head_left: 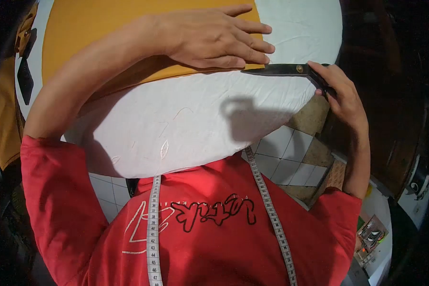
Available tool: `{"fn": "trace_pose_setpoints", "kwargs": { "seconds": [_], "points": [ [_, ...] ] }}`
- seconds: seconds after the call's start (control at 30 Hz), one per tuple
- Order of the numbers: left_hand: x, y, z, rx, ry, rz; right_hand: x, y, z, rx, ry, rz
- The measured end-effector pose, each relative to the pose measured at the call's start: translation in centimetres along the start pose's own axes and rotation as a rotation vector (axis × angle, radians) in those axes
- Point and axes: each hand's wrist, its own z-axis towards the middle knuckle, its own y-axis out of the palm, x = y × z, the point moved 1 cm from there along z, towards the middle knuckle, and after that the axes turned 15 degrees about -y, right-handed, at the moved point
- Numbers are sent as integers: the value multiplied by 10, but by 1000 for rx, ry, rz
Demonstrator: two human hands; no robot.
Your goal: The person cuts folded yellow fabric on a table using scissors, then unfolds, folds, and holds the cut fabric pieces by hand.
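Observation:
A sheet of mustard-yellow fabric [100, 33] lies flat over a white-covered, rounded table [186, 124]. My left hand [217, 40] rests palm down on the fabric near its right edge, fingers spread. Black-handled scissors [291, 70] are in my right hand [341, 88], with fingers and thumb around the handles. The blades point left along the fabric's near edge, just below my left fingertips. Whether fabric sits between the blades, I cannot tell.
A measuring tape [152, 233] hangs down both sides of my red shirt. More mustard cloth [4, 114] drapes at the left, beside a dark pointed object [25, 81]. Tiled floor [283, 148] shows below the table, and a dark surface [391, 95] stands on the right.

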Motion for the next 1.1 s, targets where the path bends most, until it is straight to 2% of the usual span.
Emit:
{"fn": "trace_pose_setpoints", "kwargs": {
  "seconds": [0.13, 0.3, 0.43, 0.63, 0.77, 0.97, 1.1],
  "points": [
    [4, -12, 9, -169, -46, -263, -7, 5, -5, 3, 25, -5],
    [1, -3, 19, -123, -59, -268, -18, 0, -7, 12, 8, -49],
    [3, 6, 26, 35, 25, -52, -21, -2, -12, -24, 51, -22],
    [0, 32, 29, 253, 58, 45, -29, -4, -8, -3, 5, -17],
    [6, 9, 28, 29, 11, -21, -26, -3, -8, -22, 23, 0],
    [7, 17, 25, 29, 13, -6, -26, 6, -8, -8, 25, 14],
    [7, 36, 24, 196, 32, 51, -28, 12, -9, -1, 47, 11]
  ]
}}
